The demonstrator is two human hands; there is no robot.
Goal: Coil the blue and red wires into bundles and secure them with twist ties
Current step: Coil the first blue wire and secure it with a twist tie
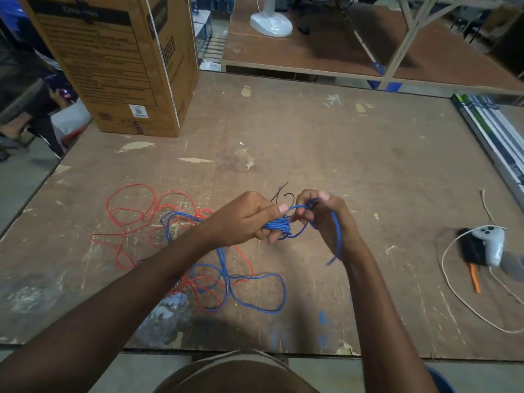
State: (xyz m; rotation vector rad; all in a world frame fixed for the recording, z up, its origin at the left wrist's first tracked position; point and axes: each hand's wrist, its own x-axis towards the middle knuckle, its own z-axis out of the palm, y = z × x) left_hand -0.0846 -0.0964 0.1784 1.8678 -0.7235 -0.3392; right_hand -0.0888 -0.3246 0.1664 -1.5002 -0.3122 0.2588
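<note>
A: Head view first: where is your blue wire [256,293] lying?

B: A small bundle [279,226] of it sits in your left hand [243,219], fingers curled round the turns, thumb pressed on top. The loose slack trails down and to your left across the table [340,154], tangled with the red wire [130,211].

A: And your right hand [320,217]?

B: It pinches the strand just beside the bundle; a short blue end hangs past that wrist. Your left hand is nearer the slack, so I judge the next loop has to be drawn from that side.

A: Ties?

B: Thin dark twist ties [282,194] lie just beyond your hands.
</note>
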